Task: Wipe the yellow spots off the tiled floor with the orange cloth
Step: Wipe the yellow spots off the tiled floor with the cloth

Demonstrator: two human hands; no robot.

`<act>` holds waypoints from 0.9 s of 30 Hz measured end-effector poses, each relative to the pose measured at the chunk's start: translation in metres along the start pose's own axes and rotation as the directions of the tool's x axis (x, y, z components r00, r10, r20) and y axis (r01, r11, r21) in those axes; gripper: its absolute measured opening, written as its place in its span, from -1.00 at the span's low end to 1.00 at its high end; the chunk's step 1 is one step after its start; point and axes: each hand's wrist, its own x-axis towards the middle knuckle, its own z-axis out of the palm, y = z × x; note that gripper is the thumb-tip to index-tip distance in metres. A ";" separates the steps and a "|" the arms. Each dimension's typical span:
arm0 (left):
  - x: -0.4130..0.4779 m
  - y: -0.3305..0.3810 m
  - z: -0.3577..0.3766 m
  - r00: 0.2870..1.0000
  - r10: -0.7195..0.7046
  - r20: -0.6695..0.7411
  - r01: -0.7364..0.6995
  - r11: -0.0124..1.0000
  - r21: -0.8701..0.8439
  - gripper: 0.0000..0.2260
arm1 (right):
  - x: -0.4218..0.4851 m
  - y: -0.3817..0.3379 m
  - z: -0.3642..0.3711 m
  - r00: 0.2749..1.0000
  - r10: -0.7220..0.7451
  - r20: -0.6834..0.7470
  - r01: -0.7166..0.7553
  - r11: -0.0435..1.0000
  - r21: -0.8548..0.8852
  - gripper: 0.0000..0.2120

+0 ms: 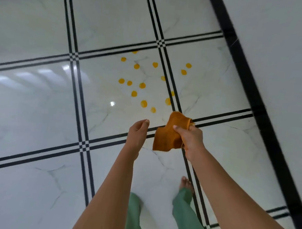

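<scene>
Orange cloth runs lengthwise toward the yellow spots.

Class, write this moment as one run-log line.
phase: pre-wipe | right hand: grips cloth, above floor | left hand: holds nothing | spots: on floor

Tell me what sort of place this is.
Probably a room or hallway inside a home: the floor is glossy white marble-look tile with black line borders, a black skirting strip runs along a plain white wall, and a bare foot stands on the tile.
</scene>
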 end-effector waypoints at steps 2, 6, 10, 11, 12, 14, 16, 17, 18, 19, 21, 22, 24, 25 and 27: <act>-0.047 0.033 -0.020 1.000 0.007 0.007 -0.007 1.000 -0.028 -0.64 | -0.056 -0.026 -0.006 1.000 -0.018 -0.014 0.018 1.000 0.009 -0.62; -0.126 0.093 -0.069 1.000 0.015 0.028 -0.013 0.998 -0.057 -0.62 | -0.162 -0.072 -0.007 0.996 -0.078 -0.041 0.079 0.997 0.012 -0.70; -0.176 0.133 -0.115 0.995 0.087 0.053 -0.083 0.994 -0.067 -0.61 | -0.230 -0.098 0.005 0.989 -0.123 -0.087 0.129 0.990 0.062 -0.84; -0.185 0.142 -0.128 0.993 0.107 0.055 -0.103 0.992 -0.070 -0.61 | -0.244 -0.103 0.010 0.987 -0.132 -0.095 0.141 0.986 0.088 -0.84; -0.189 0.147 -0.136 0.990 0.125 0.061 -0.120 0.990 -0.076 -0.61 | -0.253 -0.109 0.013 0.986 -0.136 -0.101 0.146 0.983 0.109 -0.82; -0.195 0.161 -0.154 0.985 0.157 0.072 -0.151 0.986 -0.076 -0.61 | -0.268 -0.123 0.023 0.985 -0.139 -0.105 0.154 0.976 0.154 -0.71; -0.193 0.177 -0.170 0.981 0.177 0.081 -0.172 0.983 -0.064 -0.60 | -0.276 -0.139 0.037 0.983 -0.153 -0.104 0.170 0.968 0.183 -0.65; -0.190 0.183 -0.175 0.979 0.183 0.086 -0.178 0.982 -0.059 -0.59 | -0.279 -0.145 0.043 0.982 -0.159 -0.104 0.177 0.965 0.191 -0.65; -0.184 0.195 -0.185 0.976 0.197 0.092 -0.193 0.980 -0.053 -0.59 | -0.280 -0.156 0.055 0.981 -0.163 -0.107 0.182 0.962 0.205 -0.65; -0.179 0.202 -0.189 0.973 0.206 0.099 -0.202 0.978 -0.046 -0.59 | -0.280 -0.162 0.063 0.980 -0.167 -0.105 0.186 0.959 0.213 -0.66; -0.165 0.220 -0.201 0.971 0.216 0.107 -0.213 0.976 -0.038 -0.58 | -0.277 -0.178 0.082 0.981 -0.166 -0.102 0.186 0.956 0.228 -0.64; -0.155 0.232 -0.209 0.970 0.219 0.108 -0.217 0.976 -0.037 -0.58 | -0.273 -0.189 0.094 0.982 -0.164 -0.093 0.182 0.953 0.243 -0.63; -0.137 0.252 -0.222 0.967 0.230 0.112 -0.230 0.973 -0.017 -0.58 | -0.265 -0.209 0.114 0.983 -0.160 -0.090 0.179 0.945 0.272 -0.61; -0.124 0.266 -0.231 0.965 0.233 0.117 -0.234 0.972 -0.002 -0.58 | -0.260 -0.223 0.127 0.984 -0.155 -0.089 0.175 0.942 0.288 -0.61; -0.102 0.294 -0.245 0.965 0.233 0.123 -0.238 0.971 0.032 -0.57 | -0.250 -0.251 0.150 0.985 -0.145 -0.088 0.166 0.936 0.310 -0.60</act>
